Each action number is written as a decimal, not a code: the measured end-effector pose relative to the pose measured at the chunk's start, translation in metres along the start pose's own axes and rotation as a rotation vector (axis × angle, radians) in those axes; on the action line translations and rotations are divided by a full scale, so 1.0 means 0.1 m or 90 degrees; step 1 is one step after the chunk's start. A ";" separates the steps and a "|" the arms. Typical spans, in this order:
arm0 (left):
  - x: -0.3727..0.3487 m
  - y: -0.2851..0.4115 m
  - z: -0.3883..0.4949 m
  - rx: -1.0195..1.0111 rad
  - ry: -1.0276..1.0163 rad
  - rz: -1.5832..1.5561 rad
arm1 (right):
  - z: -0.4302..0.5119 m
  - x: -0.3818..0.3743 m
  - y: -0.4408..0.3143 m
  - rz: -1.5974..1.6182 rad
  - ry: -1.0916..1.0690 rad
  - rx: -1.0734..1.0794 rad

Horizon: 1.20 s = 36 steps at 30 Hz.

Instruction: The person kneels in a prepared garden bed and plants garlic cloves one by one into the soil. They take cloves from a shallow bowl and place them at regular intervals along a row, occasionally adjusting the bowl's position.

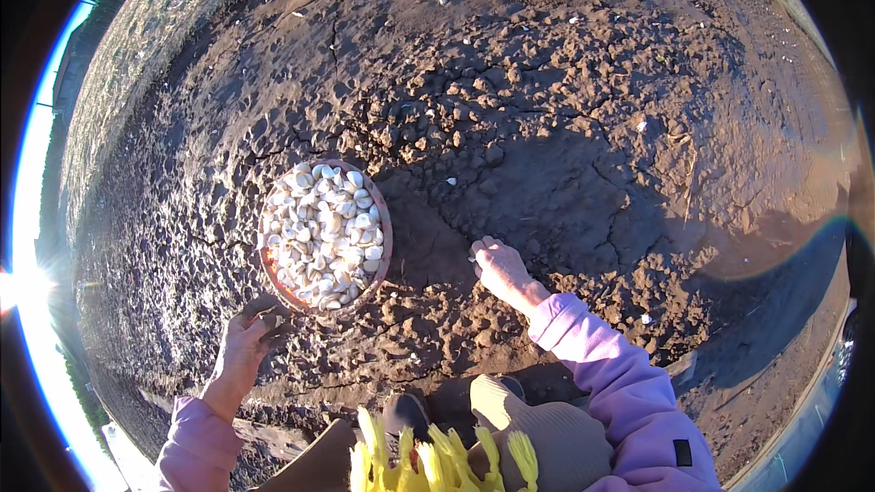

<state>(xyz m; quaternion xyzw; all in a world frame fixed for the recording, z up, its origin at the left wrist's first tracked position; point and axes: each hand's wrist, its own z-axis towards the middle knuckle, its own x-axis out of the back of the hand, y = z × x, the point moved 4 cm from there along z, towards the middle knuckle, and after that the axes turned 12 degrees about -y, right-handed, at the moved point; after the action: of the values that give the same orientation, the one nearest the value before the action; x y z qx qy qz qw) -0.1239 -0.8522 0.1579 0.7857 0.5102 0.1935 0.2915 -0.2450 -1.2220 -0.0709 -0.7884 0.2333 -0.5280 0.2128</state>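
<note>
A round reddish bowl [387, 219] full of pale garlic cloves [328, 232] stands on the soil, left of the middle. Just below its lower left rim is my left hand [251, 335], its fingertips dark with soil; whether it touches the bowl or holds anything cannot be told. My right hand [502, 273] is low over the shaded soil [437, 239], right of the bowl, with its fingers closed together. A small pale thing, perhaps a clove, shows at its fingertips. One loose pale piece [451, 181] lies on the soil above that hand.
Cracked, lumpy soil [506, 82] surrounds the bowl, with small pale bits scattered on it. Below are my shoes [405, 415] and bent knees [547, 437], with a yellow fringe [437, 461] hanging in front. Dry grass [171, 14] borders the upper left. Low sun glares at left.
</note>
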 end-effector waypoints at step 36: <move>-2.03 -1.25 0.62 0.075 -0.515 -0.318 | -0.76 0.97 -1.49 0.005 -0.195 -0.044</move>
<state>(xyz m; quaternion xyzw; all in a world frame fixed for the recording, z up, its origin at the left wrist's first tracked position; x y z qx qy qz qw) -0.2546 -1.0158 0.0281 0.6667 0.5387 -0.2332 0.4593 -0.2618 -1.1666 0.1138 -0.8656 0.2191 -0.3925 0.2208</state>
